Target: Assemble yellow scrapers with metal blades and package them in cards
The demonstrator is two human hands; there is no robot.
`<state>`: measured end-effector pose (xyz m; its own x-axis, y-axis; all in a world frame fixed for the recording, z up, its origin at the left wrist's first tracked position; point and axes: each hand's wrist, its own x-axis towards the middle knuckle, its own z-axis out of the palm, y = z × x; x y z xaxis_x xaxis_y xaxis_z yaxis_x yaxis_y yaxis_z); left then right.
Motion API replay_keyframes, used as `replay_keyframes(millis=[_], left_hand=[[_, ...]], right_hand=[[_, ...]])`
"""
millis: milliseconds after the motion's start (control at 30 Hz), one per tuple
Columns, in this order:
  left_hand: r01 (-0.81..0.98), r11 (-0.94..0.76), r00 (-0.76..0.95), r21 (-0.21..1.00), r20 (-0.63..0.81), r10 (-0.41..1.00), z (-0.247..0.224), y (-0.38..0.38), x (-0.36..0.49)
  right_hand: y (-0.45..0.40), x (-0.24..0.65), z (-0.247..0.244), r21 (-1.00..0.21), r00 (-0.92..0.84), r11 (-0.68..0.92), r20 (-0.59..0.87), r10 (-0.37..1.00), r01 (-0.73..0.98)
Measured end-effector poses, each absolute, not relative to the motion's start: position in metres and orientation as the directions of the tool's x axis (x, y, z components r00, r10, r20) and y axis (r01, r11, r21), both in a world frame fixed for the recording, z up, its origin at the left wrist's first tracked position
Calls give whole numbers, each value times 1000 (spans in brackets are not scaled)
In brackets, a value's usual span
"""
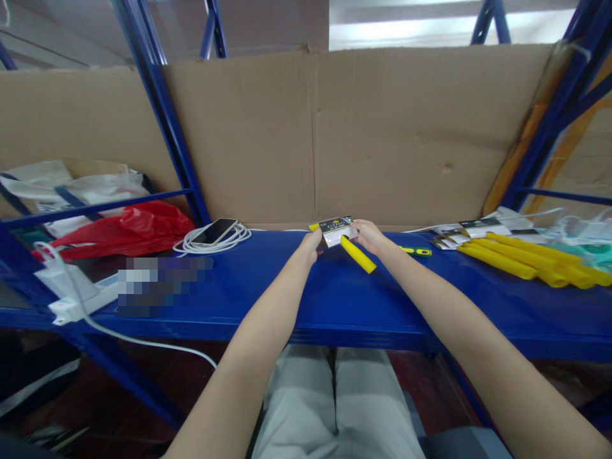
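Above the blue shelf (354, 312) I hold a black-and-white printed card (333, 228) between my two hands. My left hand (313, 244) pinches the card's left side, its fingers partly hidden. On the card's right edge, the fingers of my right hand (368, 234) are closed. A yellow tube-like piece (358, 255) slants from the card down to the right; how it joins the card I cannot tell. A small bit of yellow also shows behind the card's left end. Just right of my right hand lies a green-and-yellow handle (417, 252), partly covered by my forearm.
To the right lie several yellow tubes (530, 258) with printed cards (484, 227) at their ends. On the left are a phone (216, 232) on a coiled white cable (239, 237), a red plastic bag (129, 229) and a power strip (90, 299). Cardboard (382, 134) walls the back.
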<state>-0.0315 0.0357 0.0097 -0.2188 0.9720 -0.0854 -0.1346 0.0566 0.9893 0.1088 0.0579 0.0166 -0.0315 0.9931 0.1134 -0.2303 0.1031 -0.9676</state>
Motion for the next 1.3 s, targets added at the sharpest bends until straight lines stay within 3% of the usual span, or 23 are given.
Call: replay_keyframes(millis=[500, 867, 1033, 1300], left_hand=[[-190, 55, -107, 980, -76, 991, 17, 29, -27], [-136, 63, 89, 989, -52, 995, 12, 28, -24], [-160, -10, 94, 987, 25, 995, 10, 35, -25], [-60, -252, -45, 966, 250, 967, 2, 39, -27]], right_hand=[[66, 118, 18, -941, 31, 107, 103, 994, -321], [63, 118, 23, -954, 60, 131, 119, 991, -270], [59, 118, 25, -941, 81, 111, 90, 993, -318], [57, 114, 23, -953, 65, 76, 60, 996, -292]])
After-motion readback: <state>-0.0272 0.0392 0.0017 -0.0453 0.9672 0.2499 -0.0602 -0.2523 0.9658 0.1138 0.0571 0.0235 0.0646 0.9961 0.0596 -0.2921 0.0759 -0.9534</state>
